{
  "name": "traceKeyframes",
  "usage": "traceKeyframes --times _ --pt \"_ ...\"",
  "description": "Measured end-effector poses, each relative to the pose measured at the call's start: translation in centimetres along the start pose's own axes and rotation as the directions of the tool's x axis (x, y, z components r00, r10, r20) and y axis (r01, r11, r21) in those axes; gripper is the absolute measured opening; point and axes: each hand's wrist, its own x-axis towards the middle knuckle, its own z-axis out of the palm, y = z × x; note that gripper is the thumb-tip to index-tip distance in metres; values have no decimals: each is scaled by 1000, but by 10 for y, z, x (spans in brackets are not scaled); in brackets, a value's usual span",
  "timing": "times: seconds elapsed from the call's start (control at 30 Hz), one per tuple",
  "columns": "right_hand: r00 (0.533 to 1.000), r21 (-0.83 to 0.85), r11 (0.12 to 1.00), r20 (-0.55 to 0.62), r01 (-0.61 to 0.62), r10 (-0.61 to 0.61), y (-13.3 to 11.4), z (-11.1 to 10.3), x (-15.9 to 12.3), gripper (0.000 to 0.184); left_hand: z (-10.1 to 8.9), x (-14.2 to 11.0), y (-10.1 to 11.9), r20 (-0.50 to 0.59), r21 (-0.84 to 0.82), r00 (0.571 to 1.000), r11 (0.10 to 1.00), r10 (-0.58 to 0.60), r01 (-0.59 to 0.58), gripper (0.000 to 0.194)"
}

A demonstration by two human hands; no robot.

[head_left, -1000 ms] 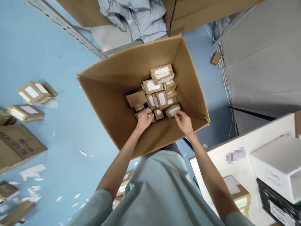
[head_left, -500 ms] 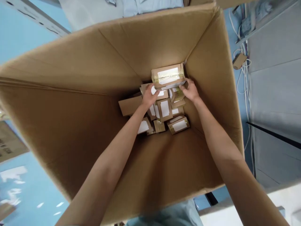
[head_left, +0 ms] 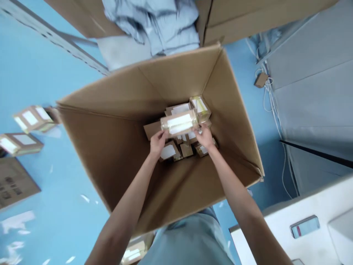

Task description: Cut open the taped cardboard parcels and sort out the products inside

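Both my hands reach down into a big, deep cardboard carton (head_left: 171, 209). Between them they grip a small cardboard box (head_left: 179, 123) that carries a white label and clear tape. My left hand (head_left: 158, 142) is closed on its near left corner, and my right hand (head_left: 204, 135) pinches its near right corner. The held box is slightly blurred and hangs above a pile of similar boxes on the carton's floor. One labelled box (head_left: 200, 108) sits in the far right corner of the pile, and another small box (head_left: 168, 151) shows below my left hand.
Paper scraps and several labelled boxes (head_left: 33, 118) lie on the blue floor at left. Folded grey-blue cloth (head_left: 162, 25) rests beyond the carton. White cables (head_left: 271, 99) run along the right wall. A phone (head_left: 305, 226) lies on the white table (head_left: 278, 228) at lower right.
My hands have lifted a labelled box off the pile and drawn it nearer and left. My view has pulled back, showing more floor and the phone.
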Motion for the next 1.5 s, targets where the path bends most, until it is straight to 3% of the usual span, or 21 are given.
traceKeyframes --times 0.13,0.27,0.4,0.5,0.6,0.7,0.83,0.9,1.0,1.2,1.37,1.5 --pt "994 12 998 -95 -55 56 -70 -25 -107 43 -67 -95 24 50 152 999 988 -3 -5 36" --pt "967 65 998 -252 -14 30 -128 -69 -201 43 -105 -168 58 120 201 993 979 12 -36 31" --pt "892 88 995 -444 -54 87 -161 -117 -288 46 -115 -224 94 278 197 958 971 77 -135 38" --pt "809 99 993 -578 -62 108 -167 -147 -353 49 -103 -262 117 425 174 886 944 185 -281 36" --pt "697 154 984 -696 -87 171 -156 -168 -420 48 -73 -299 133 561 133 787 910 257 -392 32" --pt "546 286 952 -782 -114 300 -133 -176 -492 49 -29 -340 141 683 110 675 875 278 -472 28" --pt "330 487 861 -797 -146 506 -89 -165 -585 54 41 -406 137 820 90 482 764 308 -639 23" --pt "273 580 802 -756 -142 595 -63 -156 -628 56 78 -445 128 873 64 372 682 316 -729 22" --pt "274 719 689 -647 -92 712 -22 -143 -682 58 136 -508 105 918 61 251 516 306 -854 21" --pt "407 863 482 -498 148 766 46 -135 -752 63 230 -619 42 963 26 71 169 260 -985 32" --pt "441 920 350 -392 176 808 82 -132 -789 64 273 -680 7 979 5 18 65 201 -998 42" --pt "391 911 333 -407 245 825 100 -131 -815 65 298 -715 -11 989 -21 -14 42 147 -999 45"
